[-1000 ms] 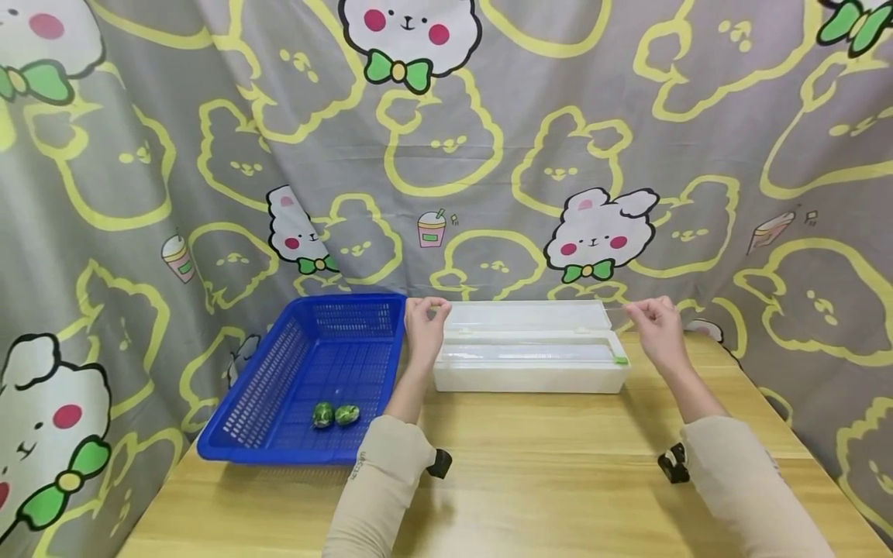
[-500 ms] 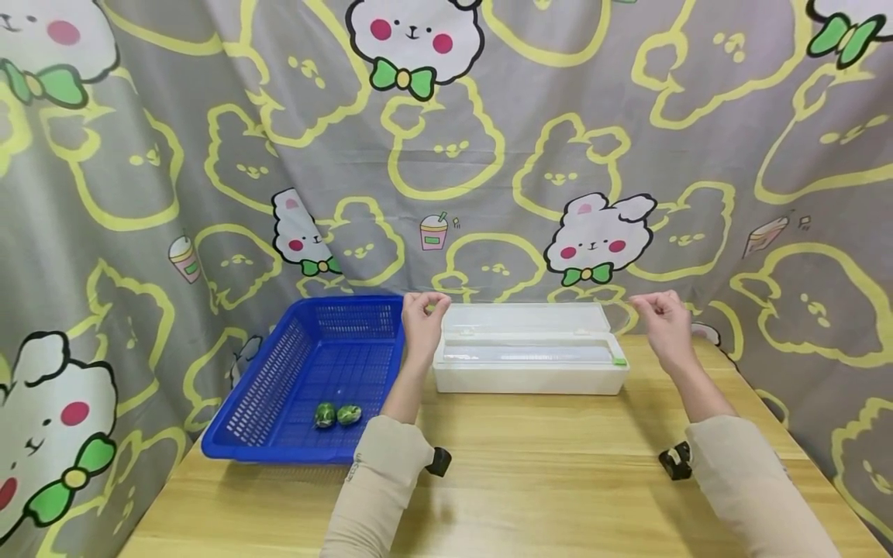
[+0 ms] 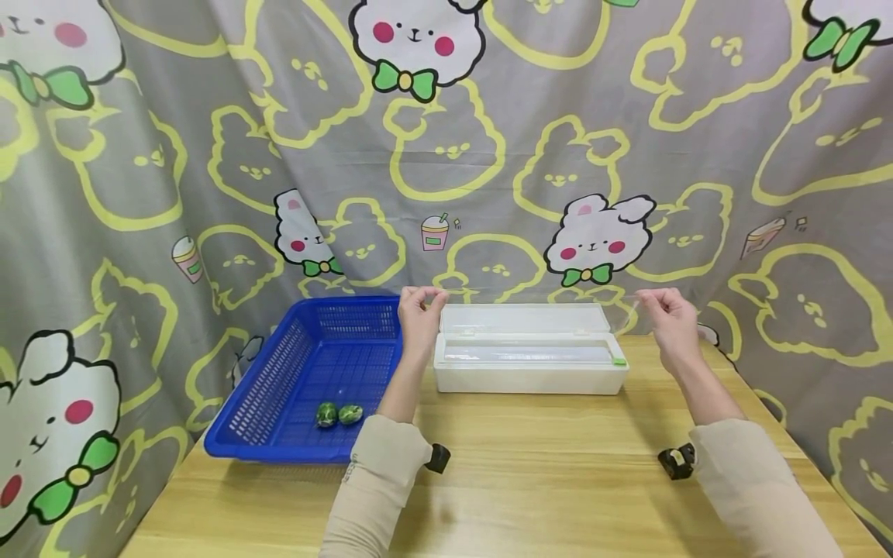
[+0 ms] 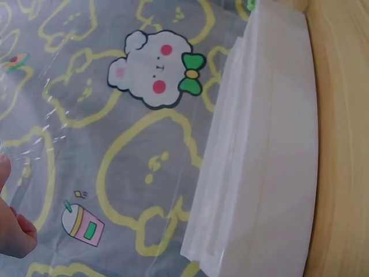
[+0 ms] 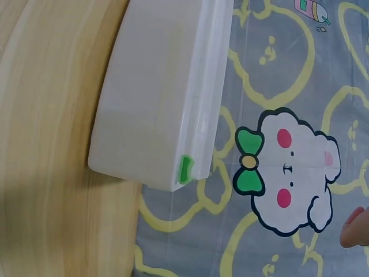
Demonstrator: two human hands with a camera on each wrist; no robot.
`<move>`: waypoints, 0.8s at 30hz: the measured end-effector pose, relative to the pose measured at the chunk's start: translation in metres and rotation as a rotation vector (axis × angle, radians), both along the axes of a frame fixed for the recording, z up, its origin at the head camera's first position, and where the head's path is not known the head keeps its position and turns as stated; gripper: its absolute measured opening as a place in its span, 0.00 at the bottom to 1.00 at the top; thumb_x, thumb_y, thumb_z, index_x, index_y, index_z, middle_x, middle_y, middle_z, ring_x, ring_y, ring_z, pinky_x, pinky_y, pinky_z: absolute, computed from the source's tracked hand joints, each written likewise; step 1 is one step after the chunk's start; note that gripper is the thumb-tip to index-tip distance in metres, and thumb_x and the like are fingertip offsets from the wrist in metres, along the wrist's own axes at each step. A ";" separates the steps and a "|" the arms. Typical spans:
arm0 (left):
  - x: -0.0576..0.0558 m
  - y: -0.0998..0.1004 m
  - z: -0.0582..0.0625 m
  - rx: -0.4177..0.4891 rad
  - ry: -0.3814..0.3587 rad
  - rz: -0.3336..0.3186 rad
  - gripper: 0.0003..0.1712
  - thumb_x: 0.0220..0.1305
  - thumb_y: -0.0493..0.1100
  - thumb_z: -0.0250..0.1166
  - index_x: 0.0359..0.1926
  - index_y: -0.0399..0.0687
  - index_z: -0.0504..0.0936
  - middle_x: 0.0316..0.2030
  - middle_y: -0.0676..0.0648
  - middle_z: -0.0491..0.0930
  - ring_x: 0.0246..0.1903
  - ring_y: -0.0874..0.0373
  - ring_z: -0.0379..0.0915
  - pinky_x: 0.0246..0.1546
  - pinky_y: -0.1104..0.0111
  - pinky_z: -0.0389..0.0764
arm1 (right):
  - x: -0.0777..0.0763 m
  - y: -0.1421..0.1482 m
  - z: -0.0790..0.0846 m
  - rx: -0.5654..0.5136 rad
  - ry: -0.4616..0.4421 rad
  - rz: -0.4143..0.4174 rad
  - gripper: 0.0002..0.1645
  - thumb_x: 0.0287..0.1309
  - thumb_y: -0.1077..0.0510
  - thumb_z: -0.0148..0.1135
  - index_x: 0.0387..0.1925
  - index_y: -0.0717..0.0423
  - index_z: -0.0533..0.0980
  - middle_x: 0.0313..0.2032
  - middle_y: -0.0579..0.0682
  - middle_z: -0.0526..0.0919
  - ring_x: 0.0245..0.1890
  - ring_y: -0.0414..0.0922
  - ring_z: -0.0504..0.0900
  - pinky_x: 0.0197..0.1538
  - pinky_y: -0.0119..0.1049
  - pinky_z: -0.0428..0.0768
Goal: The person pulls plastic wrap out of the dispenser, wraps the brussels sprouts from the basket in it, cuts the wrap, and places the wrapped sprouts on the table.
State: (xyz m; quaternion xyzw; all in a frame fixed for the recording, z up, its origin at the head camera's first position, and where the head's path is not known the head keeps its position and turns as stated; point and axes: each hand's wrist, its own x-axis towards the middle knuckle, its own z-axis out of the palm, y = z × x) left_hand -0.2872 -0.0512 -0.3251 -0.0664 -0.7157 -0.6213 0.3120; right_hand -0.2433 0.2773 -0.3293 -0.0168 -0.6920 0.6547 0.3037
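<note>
A thin clear sheet of plastic wrap (image 4: 43,141) is stretched between both hands, showing mainly as faint glints and edges. Its left end is pinched between thumb and fingertips of the left hand (image 3: 421,322). The right hand (image 3: 671,329) pinches the other end in the same way. Both hands are raised, at either end of a long white plastic wrap dispenser (image 3: 530,380) on the table. The dispenser's lid (image 3: 523,318) stands up at the back, and a clear roll (image 3: 526,353) lies inside. A green slider (image 5: 185,169) sits at its right end.
A blue plastic basket (image 3: 275,452) stands left of the dispenser, close to the left forearm. Inside it lie two small, shiny green bundles (image 3: 326,415). Behind the wooden table (image 3: 537,480) hangs a patterned grey curtain (image 3: 481,178).
Both hands have risen slightly, and the right hand has shifted a little to the right, with the wrap between them. The dispenser and basket stay where they were.
</note>
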 end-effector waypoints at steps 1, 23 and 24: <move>0.000 -0.001 0.002 0.003 0.010 -0.005 0.06 0.50 0.33 0.67 0.28 0.30 0.81 0.25 0.55 0.60 0.27 0.49 0.59 0.29 0.73 0.57 | 0.000 0.001 0.001 0.012 0.002 0.002 0.17 0.59 0.61 0.56 0.20 0.38 0.77 0.25 0.37 0.70 0.31 0.33 0.65 0.35 0.20 0.64; 0.011 -0.010 0.023 -0.021 0.034 -0.036 0.08 0.49 0.35 0.68 0.28 0.32 0.82 0.25 0.54 0.59 0.26 0.59 0.54 0.31 0.72 0.57 | 0.008 0.000 0.024 0.015 0.080 -0.045 0.15 0.57 0.66 0.57 0.19 0.48 0.79 0.23 0.39 0.70 0.30 0.34 0.65 0.33 0.20 0.64; 0.012 -0.010 0.025 -0.021 0.041 -0.036 0.08 0.49 0.35 0.69 0.29 0.32 0.82 0.25 0.55 0.59 0.27 0.59 0.55 0.31 0.72 0.57 | 0.009 -0.001 0.026 0.021 0.090 -0.052 0.15 0.57 0.66 0.57 0.18 0.48 0.79 0.23 0.39 0.70 0.29 0.35 0.65 0.32 0.20 0.64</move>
